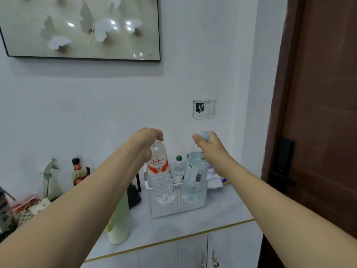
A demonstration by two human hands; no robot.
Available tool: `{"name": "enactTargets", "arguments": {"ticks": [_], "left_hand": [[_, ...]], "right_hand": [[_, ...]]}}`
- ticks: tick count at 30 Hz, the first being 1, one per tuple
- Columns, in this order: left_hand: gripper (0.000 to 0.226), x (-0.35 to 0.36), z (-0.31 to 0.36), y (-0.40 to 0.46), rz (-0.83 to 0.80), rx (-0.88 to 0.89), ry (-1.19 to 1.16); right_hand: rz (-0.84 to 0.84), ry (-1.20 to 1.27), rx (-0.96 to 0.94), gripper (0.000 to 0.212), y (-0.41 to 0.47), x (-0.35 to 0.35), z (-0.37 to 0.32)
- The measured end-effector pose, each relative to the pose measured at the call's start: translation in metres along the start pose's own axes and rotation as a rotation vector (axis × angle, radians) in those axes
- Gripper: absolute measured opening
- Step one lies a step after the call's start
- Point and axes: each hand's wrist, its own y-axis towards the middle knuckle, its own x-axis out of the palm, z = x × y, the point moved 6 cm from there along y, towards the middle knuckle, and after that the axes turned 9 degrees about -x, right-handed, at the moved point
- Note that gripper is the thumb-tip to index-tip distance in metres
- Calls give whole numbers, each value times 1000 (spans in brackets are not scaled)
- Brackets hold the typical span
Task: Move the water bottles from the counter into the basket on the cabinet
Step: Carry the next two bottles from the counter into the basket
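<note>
A white perforated basket [179, 206] stands on the grey cabinet top [218, 215]. My left hand [146, 141] grips the cap end of a clear bottle with a red and white label [159, 171], whose base hangs inside the basket's left side. My right hand [207, 145] holds the pale blue cap of a bottle with a white barcode label [194, 175], tilted, its base in the basket's right side. A small green-capped bottle [178, 168] stands upright between them at the basket's back.
A pale green and white bottle [118, 223] stands near the front edge under my left forearm. A dark sauce bottle [78, 172], a spray bottle [51, 178] and clutter sit at left. Packets [216, 176] lie behind the basket. A brown door [318, 113] is at right.
</note>
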Motion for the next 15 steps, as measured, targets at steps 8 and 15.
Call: {"name": "enactTargets", "arguments": {"ticks": [8,15], "left_hand": [[22,17,30,123,39,-72,-51],[27,31,9,210,118,-144,-126]], "right_hand": [[-173,-108,-19,34,107,61,71],[-372,-159,2,29,170,103,153]]}}
